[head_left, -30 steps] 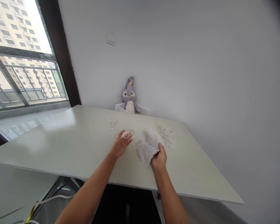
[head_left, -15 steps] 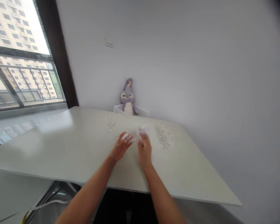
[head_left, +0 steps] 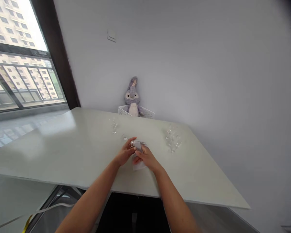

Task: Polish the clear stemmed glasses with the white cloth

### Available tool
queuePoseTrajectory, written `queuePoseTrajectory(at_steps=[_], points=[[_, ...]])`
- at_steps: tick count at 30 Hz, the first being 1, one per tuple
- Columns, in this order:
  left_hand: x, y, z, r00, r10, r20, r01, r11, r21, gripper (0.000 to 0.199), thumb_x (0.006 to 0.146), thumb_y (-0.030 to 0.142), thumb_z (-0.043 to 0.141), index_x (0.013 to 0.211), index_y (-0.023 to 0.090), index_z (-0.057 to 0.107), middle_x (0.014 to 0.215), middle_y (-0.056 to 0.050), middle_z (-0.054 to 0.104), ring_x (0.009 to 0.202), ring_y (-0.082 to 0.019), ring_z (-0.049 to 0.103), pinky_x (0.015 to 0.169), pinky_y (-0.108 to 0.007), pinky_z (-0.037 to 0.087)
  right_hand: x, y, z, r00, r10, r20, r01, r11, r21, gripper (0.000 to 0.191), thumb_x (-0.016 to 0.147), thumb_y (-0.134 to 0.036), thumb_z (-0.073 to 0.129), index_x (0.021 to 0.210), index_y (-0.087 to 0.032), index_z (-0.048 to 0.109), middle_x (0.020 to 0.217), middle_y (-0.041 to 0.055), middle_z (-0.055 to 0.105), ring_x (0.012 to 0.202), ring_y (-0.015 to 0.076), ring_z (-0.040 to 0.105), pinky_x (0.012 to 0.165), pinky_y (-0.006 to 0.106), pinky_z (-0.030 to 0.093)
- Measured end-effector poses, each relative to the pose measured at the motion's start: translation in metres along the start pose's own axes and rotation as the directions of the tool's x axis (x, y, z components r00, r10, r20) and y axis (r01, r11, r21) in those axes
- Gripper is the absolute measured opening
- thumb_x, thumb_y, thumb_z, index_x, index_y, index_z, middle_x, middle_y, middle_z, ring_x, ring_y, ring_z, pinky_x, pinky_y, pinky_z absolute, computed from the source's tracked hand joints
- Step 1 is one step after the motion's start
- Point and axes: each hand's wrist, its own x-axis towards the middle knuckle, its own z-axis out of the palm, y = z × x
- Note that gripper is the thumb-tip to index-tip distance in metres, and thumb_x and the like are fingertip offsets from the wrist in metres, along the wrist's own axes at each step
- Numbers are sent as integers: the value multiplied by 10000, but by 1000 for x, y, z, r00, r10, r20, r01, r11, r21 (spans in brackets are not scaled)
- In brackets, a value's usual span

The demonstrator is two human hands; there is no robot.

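Over the middle of the table, my left hand (head_left: 124, 155) is wrapped round a clear stemmed glass (head_left: 125, 138) lying sideways, its foot pointing left. My right hand (head_left: 148, 158) grips a whitish cloth (head_left: 137, 145) pressed against the bowl end. Part of that cloth hangs below my right fingers. The cloth and fingers hide most of the bowl, so I cannot tell whether the cloth is inside it or around it.
One stemmed glass (head_left: 114, 125) stands farther back on the left. Several more glasses (head_left: 172, 139) cluster at the right of the white table (head_left: 75, 152). Behind the far edge, a white basket (head_left: 147, 113) holds a plush rabbit (head_left: 133, 100) against the wall.
My right hand has moved left with the cloth and brought it against the glass in my left hand. The hands are now close together. The view has shifted slightly.
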Motion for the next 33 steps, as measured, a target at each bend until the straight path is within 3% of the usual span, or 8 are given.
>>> queuePoseTrajectory(at_steps=[5, 9, 14, 18, 23, 27, 30, 33], points=[[1, -4, -1, 999, -28, 23, 26, 996, 81, 532, 706, 254, 648, 1205, 234, 466, 926, -47, 595, 854, -150, 551, 769, -265, 419, 0, 16, 5, 998, -31, -59, 47, 955, 294, 396, 768, -415, 517, 1098, -206, 453, 876, 41, 601, 556, 143, 617, 526, 293, 495], [0, -6, -6, 997, -75, 32, 73, 995, 60, 557, 712, 296, 638, 1234, 254, 449, 867, -37, 601, 782, -147, 563, 724, -272, 435, -5, 30, 9, 982, -116, -151, 85, 977, -198, 359, 789, -302, 464, 1137, -213, 458, 813, 42, 639, 651, 177, 625, 636, 337, 498], [2, -13, -8, 994, -106, 1, 103, 975, 196, 454, 755, 395, 567, 1166, 206, 524, 828, -41, 609, 722, -138, 553, 674, -264, 446, -11, 38, -4, 935, -313, -166, 103, 687, -719, 245, 710, -225, 543, 949, -201, 591, 955, 95, 651, 911, 232, 585, 790, 339, 440], [4, -18, -2, 999, -39, -15, 42, 953, 300, 457, 768, 386, 548, 1200, 244, 505, 1021, -51, 605, 871, -165, 543, 761, -283, 439, -7, 42, -7, 936, -108, -336, 47, 981, -187, 243, 733, -390, 541, 853, -183, 581, 654, 36, 639, 584, 179, 613, 560, 289, 477], [-1, -11, 3, 997, 56, 44, -66, 957, 284, 492, 719, 284, 627, 1196, 244, 513, 1249, -84, 492, 1063, -213, 478, 887, -311, 386, -4, 45, 2, 952, 126, -279, 44, 846, 531, 319, 694, -418, 600, 878, -161, 561, 674, 17, 633, 460, 103, 556, 458, 223, 444], [-2, -8, -1, 1000, -5, 21, 0, 967, 253, 509, 747, 345, 592, 1231, 246, 470, 984, -53, 608, 809, -148, 556, 758, -286, 434, -11, 48, 3, 965, -69, -253, 88, 994, 61, 276, 711, -381, 584, 883, -166, 584, 676, 31, 641, 571, 162, 607, 540, 278, 479], [0, -10, -3, 999, -48, -24, 53, 960, 275, 488, 783, 420, 521, 1222, 209, 486, 646, 18, 554, 562, -86, 486, 607, -239, 426, -17, 50, 1, 927, -315, -204, 182, 853, -489, 207, 705, -300, 575, 883, -201, 615, 852, 61, 662, 847, 215, 609, 745, 331, 475], [0, -12, -2, 999, -36, -15, 39, 951, 307, 433, 799, 419, 493, 1163, 192, 546, 654, 1, 563, 592, -101, 497, 629, -245, 428, -16, 49, 0, 931, -289, -223, 167, 881, -442, 186, 729, -299, 548, 875, -204, 612, 803, 52, 660, 786, 204, 621, 711, 329, 485]])
